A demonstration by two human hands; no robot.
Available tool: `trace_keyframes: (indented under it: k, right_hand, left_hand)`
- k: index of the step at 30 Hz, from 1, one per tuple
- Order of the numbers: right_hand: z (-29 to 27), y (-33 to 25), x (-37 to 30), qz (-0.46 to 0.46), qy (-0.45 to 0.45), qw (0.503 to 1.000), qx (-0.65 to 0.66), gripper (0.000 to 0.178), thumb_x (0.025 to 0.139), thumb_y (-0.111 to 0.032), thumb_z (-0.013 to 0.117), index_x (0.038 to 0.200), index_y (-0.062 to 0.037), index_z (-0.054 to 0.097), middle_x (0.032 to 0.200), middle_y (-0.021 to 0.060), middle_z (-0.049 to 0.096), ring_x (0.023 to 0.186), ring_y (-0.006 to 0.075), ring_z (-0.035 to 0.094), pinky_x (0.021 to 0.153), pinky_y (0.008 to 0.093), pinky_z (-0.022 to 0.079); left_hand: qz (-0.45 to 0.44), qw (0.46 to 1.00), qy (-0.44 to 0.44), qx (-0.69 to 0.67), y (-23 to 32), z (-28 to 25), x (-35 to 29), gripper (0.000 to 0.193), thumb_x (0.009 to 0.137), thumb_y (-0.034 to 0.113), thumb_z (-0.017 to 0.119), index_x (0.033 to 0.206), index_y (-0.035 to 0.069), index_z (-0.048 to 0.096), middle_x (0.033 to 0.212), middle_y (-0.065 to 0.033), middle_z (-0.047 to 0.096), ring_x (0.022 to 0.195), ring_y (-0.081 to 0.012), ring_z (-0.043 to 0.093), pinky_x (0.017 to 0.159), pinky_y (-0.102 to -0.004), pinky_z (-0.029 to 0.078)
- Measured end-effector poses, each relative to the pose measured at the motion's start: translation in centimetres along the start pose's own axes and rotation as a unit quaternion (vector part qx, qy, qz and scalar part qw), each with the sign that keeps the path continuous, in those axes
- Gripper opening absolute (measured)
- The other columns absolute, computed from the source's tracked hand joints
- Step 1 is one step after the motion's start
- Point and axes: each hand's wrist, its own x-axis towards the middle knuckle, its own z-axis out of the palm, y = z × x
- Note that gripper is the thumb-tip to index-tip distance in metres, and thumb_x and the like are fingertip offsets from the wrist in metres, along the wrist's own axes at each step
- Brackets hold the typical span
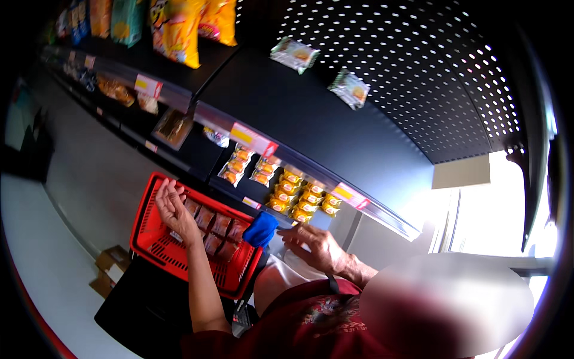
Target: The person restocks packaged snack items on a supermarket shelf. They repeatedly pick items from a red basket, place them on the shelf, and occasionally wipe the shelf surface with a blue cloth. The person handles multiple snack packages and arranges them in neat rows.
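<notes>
My left hand (173, 210) is above the far left part of a red shopping basket (149, 242), its fingers apart and loosely bent, with nothing seen in them. Several small pink-wrapped packs (221, 225) lie inside the basket in rows. A crumpled blue cloth (260, 229) sits at the basket's right end. Just right of that cloth is my right hand (317, 248), fingers bent but apart. No object shows in its grip; whether a fingertip touches the cloth, I cannot tell.
Ahead runs a black shelf (287, 113) with two small packets (350, 90) and yellow snack bags (176, 30). On the lower shelf stand several yellow-wrapped cakes (287, 190) and orange-brown packs (236, 164). A cardboard box (112, 269) rests on the floor, left of the basket.
</notes>
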Motion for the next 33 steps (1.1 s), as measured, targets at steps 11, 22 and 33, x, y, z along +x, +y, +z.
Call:
trace_keyframes:
  k: [11, 22, 33]
  right_hand:
    - [-17.8, 7.4, 6.9, 0.075, 0.309, 0.901, 0.296, 0.048, 0.096, -0.018, 0.07, 0.136, 0.001, 0.05, 0.101, 0.0134, 0.065, 0.083, 0.0188, 0.067, 0.062, 0.0315, 0.062]
    - [-21.9, 13.9, 14.8, 0.216, 0.296, 0.889, 0.275, 0.046, 0.086, -0.025, 0.08, 0.116, 0.0073, 0.065, 0.092, 0.0103, 0.068, 0.078, 0.0176, 0.069, 0.06, 0.0317, 0.064]
    - [-20.3, 13.1, 11.7, 0.067, 0.185, 0.941, 0.277, 0.032, 0.085, -0.004, 0.078, 0.112, -0.0009, 0.061, 0.103, 0.0092, 0.07, 0.09, 0.0174, 0.07, 0.067, 0.0293, 0.061]
  left_hand:
    - [0.128, 0.9, -0.417, -0.016, 13.3, 23.9, -4.1, 0.034, 0.103, 0.023, 0.06, 0.129, 0.002, 0.059, 0.122, -0.0162, 0.068, 0.108, -0.0233, 0.067, 0.09, -0.0334, 0.055]
    - [0.208, 0.864, -0.378, 0.258, 6.9, 39.1, -2.7, 0.044, 0.09, 0.031, 0.071, 0.122, 0.002, 0.064, 0.117, -0.0216, 0.069, 0.105, -0.037, 0.068, 0.091, -0.044, 0.054]
    - [0.116, 0.815, -0.552, 0.134, 9.1, 31.8, -2.3, 0.047, 0.073, 0.01, 0.078, 0.119, 0.003, 0.066, 0.109, -0.0083, 0.073, 0.098, -0.0132, 0.068, 0.088, -0.0303, 0.053]
